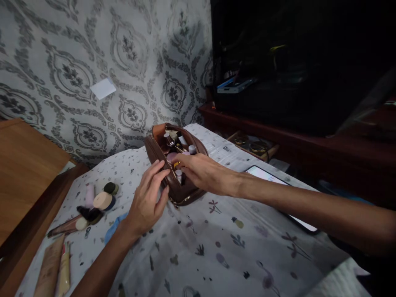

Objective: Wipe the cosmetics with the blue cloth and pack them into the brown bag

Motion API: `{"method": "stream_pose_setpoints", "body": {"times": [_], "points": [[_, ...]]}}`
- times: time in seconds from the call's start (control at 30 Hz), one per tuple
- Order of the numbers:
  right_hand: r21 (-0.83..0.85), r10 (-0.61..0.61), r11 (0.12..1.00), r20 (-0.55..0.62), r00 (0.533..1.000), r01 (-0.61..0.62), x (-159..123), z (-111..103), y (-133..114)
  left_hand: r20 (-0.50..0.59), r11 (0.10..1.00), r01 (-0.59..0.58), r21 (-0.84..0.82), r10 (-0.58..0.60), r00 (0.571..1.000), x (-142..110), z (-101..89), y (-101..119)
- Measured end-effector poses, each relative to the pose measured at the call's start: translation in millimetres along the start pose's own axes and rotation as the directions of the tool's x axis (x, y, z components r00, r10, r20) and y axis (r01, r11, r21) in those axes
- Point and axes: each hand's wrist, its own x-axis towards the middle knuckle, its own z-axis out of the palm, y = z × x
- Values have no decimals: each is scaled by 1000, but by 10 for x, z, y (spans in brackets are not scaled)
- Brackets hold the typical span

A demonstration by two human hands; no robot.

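A brown zip-up cosmetic bag (188, 197) stands unzipped on the patterned cloth, packed with small bottles and tubes. Against its left rim rest the fingertips of my left hand (150, 196); the fingers are apart and the thumb lies on the outer wall. My right hand (201, 171) reaches into the opening from the right, thumb and fingers drawn together. A small yellow item (177, 164) shows at those fingertips, its kind and the grip on it partly hidden. A silver-capped bottle (168, 139) pokes up toward the back of the bag.
Left of the bag lie several cosmetics, among them a beige-lidded jar (103, 200), a dark green-lidded jar (111, 188) and a brown flat case (49, 266). A lit phone (305, 223) lies under my right forearm. A television (293, 66) and a drawer with glasses (260, 147) are right.
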Motion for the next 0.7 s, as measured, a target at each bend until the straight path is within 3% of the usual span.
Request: {"method": "stream_pose_setpoints", "body": {"times": [0.2,0.43,0.57,0.7], "points": [[-113,-15,993,26,1000,18,-34,-11,-39,-5,1000,-2,20,2,1000,6,18,-2],[-15,-60,998,-34,998,59,-59,-53,14,6,1000,7,19,-7,1000,13,28,4],[-136,-66,989,-61,996,57,-45,-139,-12,13,1000,2,18,-2,1000,6,27,-5],[-302,-28,953,41,999,39,-3,-164,-65,16,1000,-10,22,10,1000,-1,28,-19]]}}
